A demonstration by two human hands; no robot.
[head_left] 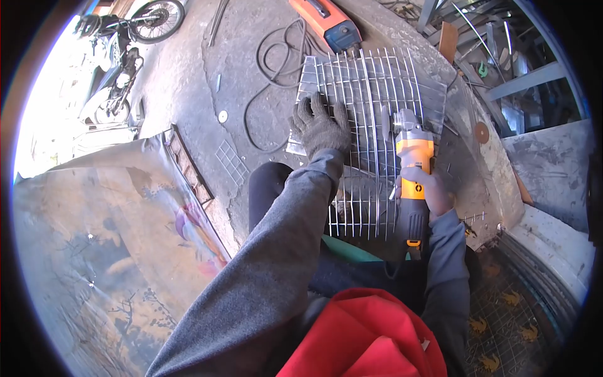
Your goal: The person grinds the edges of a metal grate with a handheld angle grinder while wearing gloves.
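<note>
as rh (434,188) grips grinder (414,154), mesh (374,135) under lh (323,130)

A motorcycle wheel (154,19) is at upper left, an orange machine (328,24) at the top, a patterned sheet (113,232) at lower left.

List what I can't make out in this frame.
All in the head view:
Left hand: palm hidden by its gloved back.
Right hand: finger detail lost to blur.
Grinder: disc blurred and nearly edge-on, face unreadable.
Orange machine: far end cut off by the top edge.
</note>
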